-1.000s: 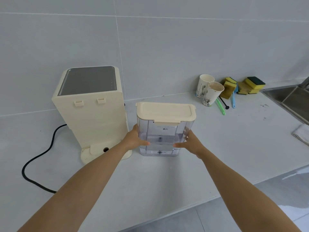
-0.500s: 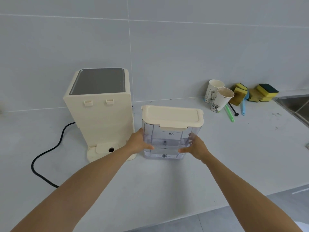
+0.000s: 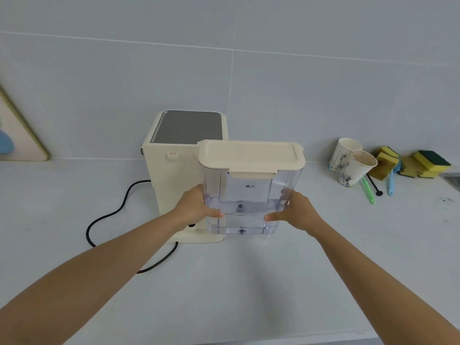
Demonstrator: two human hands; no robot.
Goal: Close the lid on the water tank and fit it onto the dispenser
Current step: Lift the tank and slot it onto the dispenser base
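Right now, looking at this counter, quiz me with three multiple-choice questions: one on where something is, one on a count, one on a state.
1. Where is the dispenser relative to the water tank?
A. to its left
B. to its right
C. on top

2. How many paper cups stand on the counter?
A. one
B. two
C. four

3. The tank's lid is:
A. missing
B. propped open
C. shut

Answers: 1 A, the cream body shows left of the tank. 2 B, two printed cups stand by the sponges. 3 C, it lies flat while the left hand and right hand grip the tank's sides.

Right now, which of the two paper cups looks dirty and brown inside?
The nearer paper cup, the one tipped toward the sponges. Its inside is stained brown, while the farther cup behind it looks clean and white inside.
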